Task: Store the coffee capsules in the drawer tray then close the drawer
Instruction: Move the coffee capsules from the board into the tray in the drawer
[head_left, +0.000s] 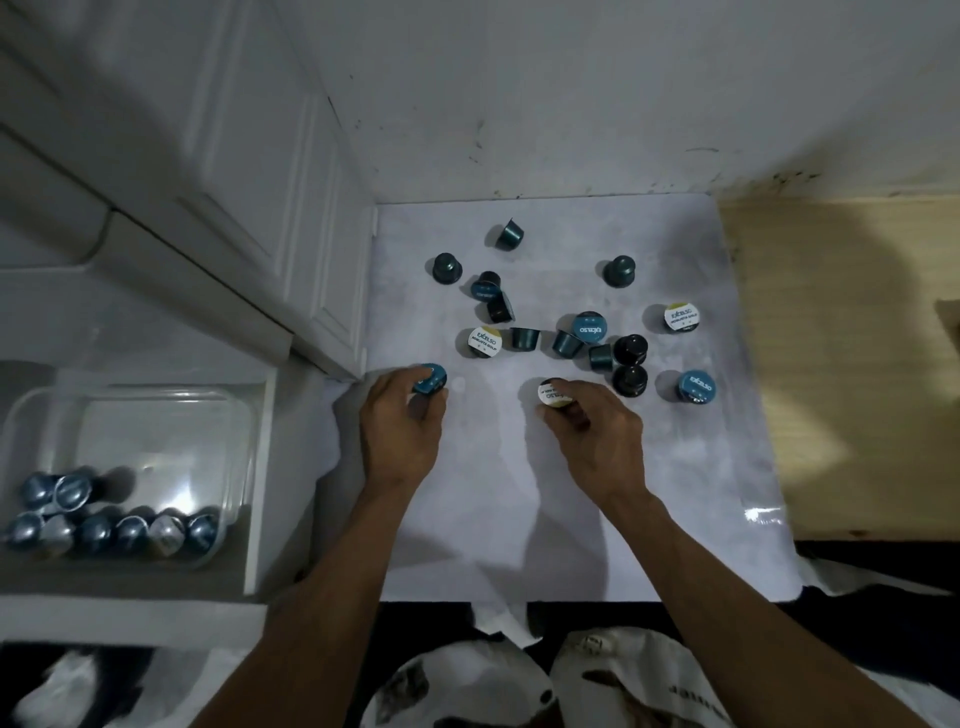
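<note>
Several coffee capsules (524, 338) lie scattered on a white sheet (519, 493) on the floor, some blue-lidded, some white-lidded, some dark. My left hand (402, 431) grips a blue-lidded capsule (430, 379) at the sheet's left edge. My right hand (597, 436) grips a white-lidded capsule (551, 393) near the sheet's middle. At the left, an open white drawer (260, 467) holds a clear plastic tray (156, 410) with several capsules (130, 530) lined along its near side.
A white cabinet (234, 171) stands behind the drawer, its corner close to my left hand. A white wall runs behind the sheet. Wooden flooring (831, 364) lies to the right. Patterned cloth (597, 680) covers my knees at the bottom.
</note>
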